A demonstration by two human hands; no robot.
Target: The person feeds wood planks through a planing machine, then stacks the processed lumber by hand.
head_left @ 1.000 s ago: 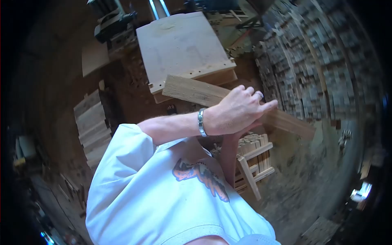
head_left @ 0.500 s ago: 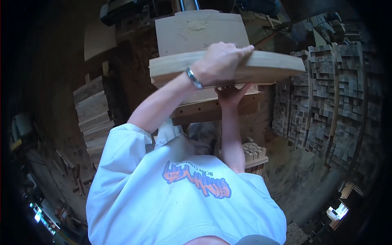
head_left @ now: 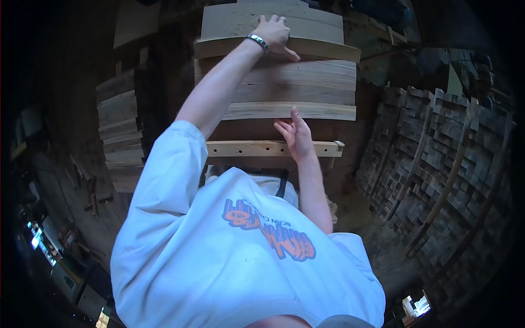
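A wooden panel of several glued strips [head_left: 306,82] lies across the bench in front of me, its face toward me. My left hand [head_left: 273,34], with a metal watch at the wrist, reaches over its far edge. Its fingers are spread over the pale board behind [head_left: 311,24], and its thumb points down along the panel. Close under the near edge is my right hand [head_left: 298,138], palm partly up, fingers loose and thumb raised. Between the panel and my body runs a wooden rail with a row of holes [head_left: 246,148].
Stacked boards [head_left: 117,123] stand on the left. Large piles of cut wood blocks [head_left: 421,158] fill the right side, with long sticks between them. Sawdust lies on the pale board behind the panel.
The panel has gone from raised and tilted in both hands to lying lower, its face showing. My left hand has moved farther forward and spread; my right hand has dropped to below the near edge.
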